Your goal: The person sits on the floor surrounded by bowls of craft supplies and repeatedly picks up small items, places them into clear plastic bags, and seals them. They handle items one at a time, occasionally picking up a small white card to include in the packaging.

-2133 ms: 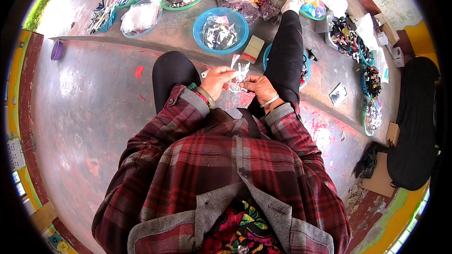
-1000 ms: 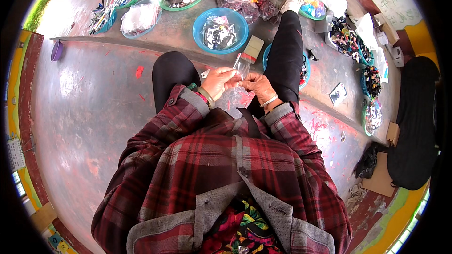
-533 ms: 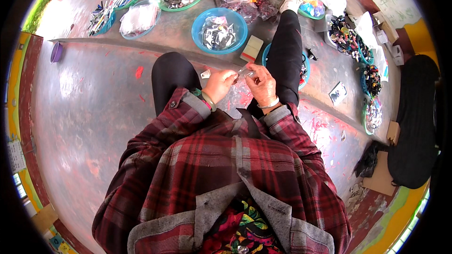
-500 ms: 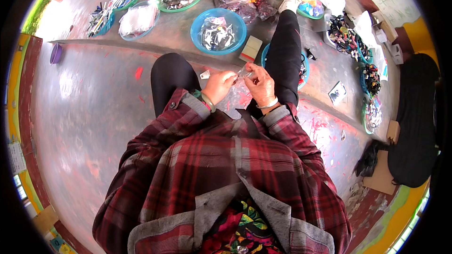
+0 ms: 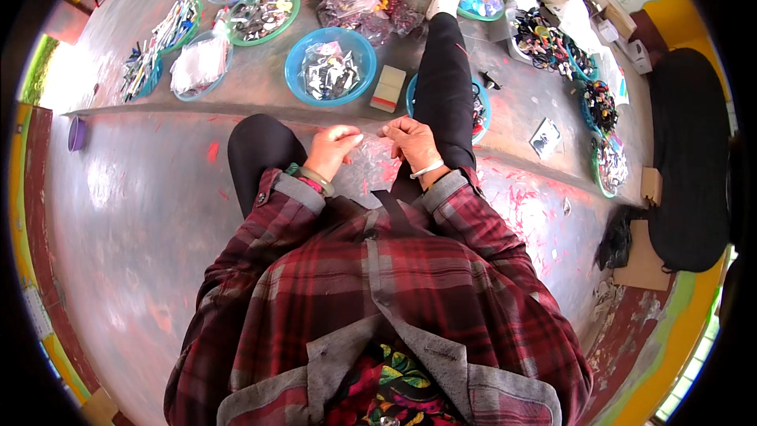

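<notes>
Between my knees a clear, thin plastic bag [image 5: 369,166] hangs, hard to make out against the grey floor. My left hand [image 5: 332,151] pinches its upper left side between thumb and fingers. On the opposite side my right hand [image 5: 415,145] has thumb and fingertips closed at the top edge. The two hands are a short way apart, at nearly the same height. Just beyond them lies a cream and red small box [image 5: 388,88]. A blue basin [image 5: 330,66] of small black-and-white packets stands to its left.
Another blue basin [image 5: 481,120] sits partly behind my outstretched right leg. Baskets of pens [image 5: 175,25], plastic sleeves [image 5: 201,65] and small goods stand at the far left. Black hair ties [image 5: 544,39] fill containers at right. A long black bag [image 5: 690,162] lies along the right side.
My hands have drawn apart, with the clear plastic bag now spread between them. The view has shifted, so the surroundings sit lower and further left.
</notes>
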Action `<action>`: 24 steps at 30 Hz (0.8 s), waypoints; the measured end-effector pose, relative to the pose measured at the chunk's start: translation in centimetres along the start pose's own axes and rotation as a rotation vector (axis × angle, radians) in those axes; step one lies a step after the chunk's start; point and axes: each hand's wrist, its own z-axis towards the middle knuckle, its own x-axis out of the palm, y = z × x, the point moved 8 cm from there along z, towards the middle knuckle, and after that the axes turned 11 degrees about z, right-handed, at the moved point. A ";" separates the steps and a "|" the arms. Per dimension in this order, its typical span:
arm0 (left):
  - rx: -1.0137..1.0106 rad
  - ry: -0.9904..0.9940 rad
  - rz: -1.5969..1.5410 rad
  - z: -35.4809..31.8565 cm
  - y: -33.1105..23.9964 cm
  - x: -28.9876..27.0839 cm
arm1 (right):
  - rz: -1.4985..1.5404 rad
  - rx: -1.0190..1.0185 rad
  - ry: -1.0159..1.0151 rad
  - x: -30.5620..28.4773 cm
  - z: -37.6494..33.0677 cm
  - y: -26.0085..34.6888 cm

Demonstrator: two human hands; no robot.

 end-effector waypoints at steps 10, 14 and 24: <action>-0.001 0.076 -0.400 -0.2 -0.6 0.7 | 0.029 0.108 0.116 1.3 -1.1 0.4; 0.025 0.080 -0.347 -0.4 -0.8 1.0 | 0.123 0.087 0.090 1.1 -1.2 0.6; 0.066 0.070 -0.371 -0.1 -0.6 0.2 | 0.216 0.132 0.184 1.4 -0.9 0.0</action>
